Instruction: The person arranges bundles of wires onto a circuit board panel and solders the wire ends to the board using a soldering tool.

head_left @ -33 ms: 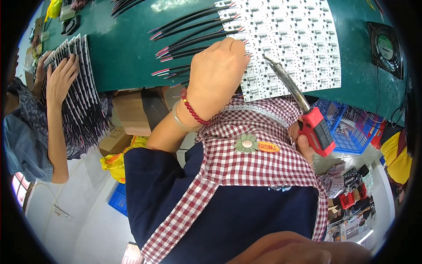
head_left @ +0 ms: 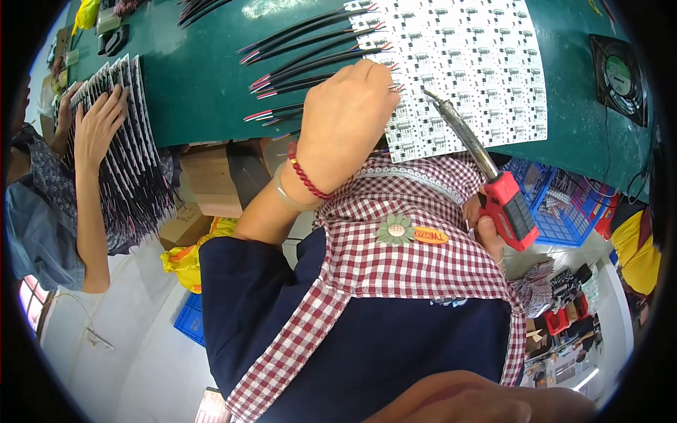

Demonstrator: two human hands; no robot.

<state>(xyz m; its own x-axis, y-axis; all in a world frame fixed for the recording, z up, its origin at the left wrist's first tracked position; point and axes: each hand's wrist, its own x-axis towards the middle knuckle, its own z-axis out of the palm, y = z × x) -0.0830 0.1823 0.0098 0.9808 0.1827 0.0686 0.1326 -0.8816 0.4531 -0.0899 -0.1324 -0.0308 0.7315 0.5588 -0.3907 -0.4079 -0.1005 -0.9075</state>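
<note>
on the green table (head_left: 190, 92), black cables (head_left: 305, 27) overlap the left edge of the white circuit board (head_left: 465, 63), spaced probably to separate their ends. the left hand (head_left: 350, 106) curls there, its hold hidden; the right hand (head_left: 488, 229) wraps the soldering iron (head_left: 484, 162), tip nearby, maybe for easy reach.

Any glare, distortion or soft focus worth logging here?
Head view: a whitish, glare-like patch at the top edge over the green tabletop; head view: fisheye bending of the tabletop's near edge, with black corners; head view: soldering iron and white circuit-board sheet look fairly crisp, without obvious motion blur.
</note>
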